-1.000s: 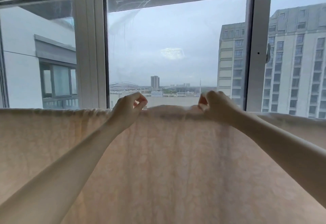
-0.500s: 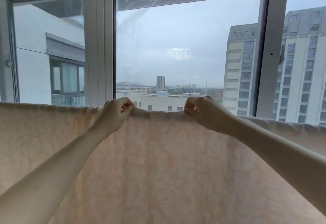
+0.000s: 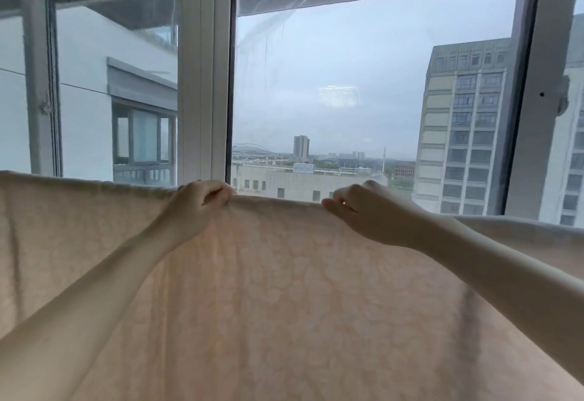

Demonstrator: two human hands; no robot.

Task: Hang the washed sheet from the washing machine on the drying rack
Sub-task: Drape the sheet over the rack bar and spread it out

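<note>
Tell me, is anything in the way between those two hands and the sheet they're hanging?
Nothing visible. The left hand and the right hand both already pinch the top fold of the sheet, which hangs spread in front of the window. The rack itself is hidden under the cloth.

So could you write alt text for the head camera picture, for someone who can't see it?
Two bare hands, the left hand and the right hand, pinch the top edge of a pale peach patterned sheet that hangs across the whole view. Behind it a white-framed window shows grey sky and tall buildings. The drying rack itself is hidden by the sheet.
</note>
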